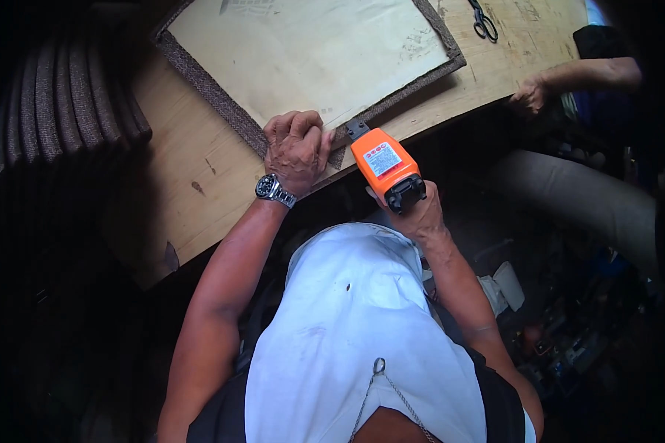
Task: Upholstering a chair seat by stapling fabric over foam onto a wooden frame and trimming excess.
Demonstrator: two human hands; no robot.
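My right hand [420,214] grips an orange and black staple gun [383,159]; its dark metal nose meets the near edge of a panel. That panel has a pale board back [310,55] with brown woven fabric [214,94] folded over its rim. At the panel's near corner my left hand [298,148] presses down with curled fingers, closed on the fabric's edge. A metal-banded watch circles the left wrist. What lies under the left fingers is partly hidden.
The panel rests on a wooden table [192,196]. Several fabric-covered panels [59,111] are stacked at the left. Black-handled scissors [483,23] lie at the far right. Another person's hand [528,97] is by the table's right edge. A pale roll [576,196] stands below it.
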